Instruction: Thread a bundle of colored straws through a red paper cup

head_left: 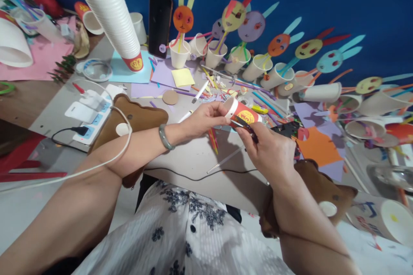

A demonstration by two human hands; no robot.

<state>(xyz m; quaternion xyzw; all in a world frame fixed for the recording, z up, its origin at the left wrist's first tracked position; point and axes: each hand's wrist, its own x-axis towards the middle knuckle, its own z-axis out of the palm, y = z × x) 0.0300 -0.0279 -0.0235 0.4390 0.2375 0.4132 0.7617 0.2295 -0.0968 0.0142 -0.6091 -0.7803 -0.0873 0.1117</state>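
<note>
A red and white paper cup [242, 111] with a yellow emblem lies tilted in front of me over the table. My left hand [209, 116] pinches it at its white rim, with a green bangle on the wrist. In my right hand [271, 144] are dark scissors [247, 123], their pointed blades against the cup near the rim. Part of the scissors is hidden by my fingers. Beneath my hands lie pencils [213, 141] and a thin clear stick [225, 161].
A tall stack of paper cups [109, 17] stands at the back left near a phone [159, 25]. Cups with paper rabbit faces [183, 19] line the blue wall. A power strip [93, 122] with cables sits left. Brown cushions [142, 114] and paper scraps [318, 146] lie around.
</note>
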